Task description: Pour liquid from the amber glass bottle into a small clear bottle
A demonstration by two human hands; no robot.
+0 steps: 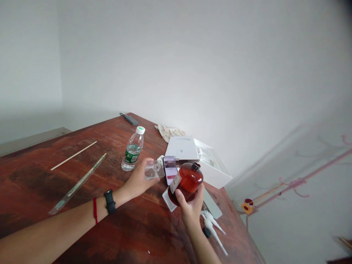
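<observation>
Grasping brown bottle (pixel 189 179) in right hand (pixel 191 211) above the worktop (pixel 126 227), toward right edge and close to box (pixel 214 172); grasping cup (pixel 154 170) in left hand (pixel 139 178) farther in, with wider room leftward toward wrapped stick (pixel 79 184).

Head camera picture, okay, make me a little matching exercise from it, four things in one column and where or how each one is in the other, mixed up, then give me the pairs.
Things
1. amber bottle
2. clear container
3. water bottle
4. bare stick

Place or state
A. standing upright on the table, white cap on
B. held in the right hand, uncapped
C. lying flat on the table
D. held in the left hand

Pairs: 1-B, 2-D, 3-A, 4-C
</observation>
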